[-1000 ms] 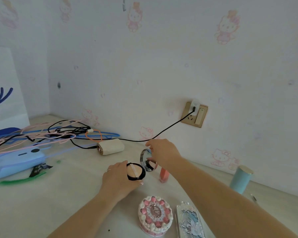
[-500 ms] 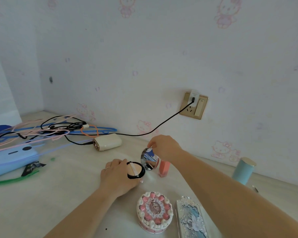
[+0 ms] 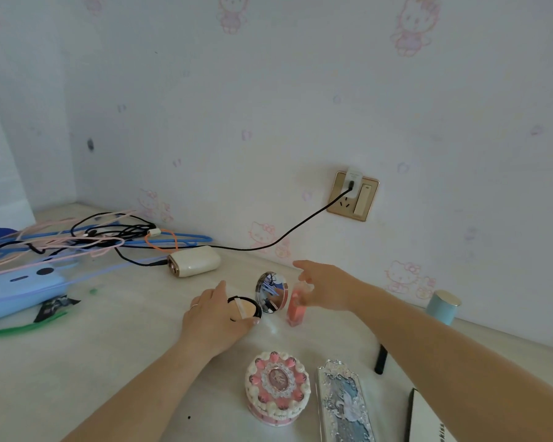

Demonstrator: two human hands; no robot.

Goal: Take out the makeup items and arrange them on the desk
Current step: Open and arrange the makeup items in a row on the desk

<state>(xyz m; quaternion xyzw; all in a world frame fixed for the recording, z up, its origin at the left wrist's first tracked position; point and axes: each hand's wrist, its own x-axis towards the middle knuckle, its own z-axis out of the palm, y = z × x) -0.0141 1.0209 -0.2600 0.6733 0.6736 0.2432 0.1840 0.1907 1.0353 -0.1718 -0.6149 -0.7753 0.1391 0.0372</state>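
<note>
Two hands are out over the desk (image 3: pixel 77 362), and both are mine. My left hand (image 3: pixel 214 320) lies over the near side of the open compact (image 3: pixel 244 308), fingers curled round its black base, thumb side touching the rim, so the pale powder pan faces up beside my knuckles. The compact's mirror lid (image 3: pixel 271 292) stands upright on its hinge, tilted a little back toward the wall, reflecting the cables. My right hand (image 3: pixel 324 287) hangs just beyond the mirror with fingers spread and loose (nothing pinched, nothing touched that I can make out), the forefinger stretched toward the left. Right below that hand stands a small coral tube (image 3: pixel 296 309), upright, just beside the mirror's edge; whether my fingers brush its cap I cannot tell.

Nearer to me sits the round cake-shaped case (image 3: pixel 276 387), pink and white, lid on, and just to its right lies the silver-blue palette (image 3: pixel 344 406), flat and lengthwise. A black pencil (image 3: pixel 380 358) lies by my right forearm, and a pale blue bottle (image 3: pixel 442 306) stands upright near the wall.

Off to the left: a cream power bank (image 3: pixel 194 261) with a black cable (image 3: pixel 288 232) running up to the wall socket (image 3: pixel 353 196), a tangle of cords (image 3: pixel 87 239) and a light blue case (image 3: pixel 20 288).
</note>
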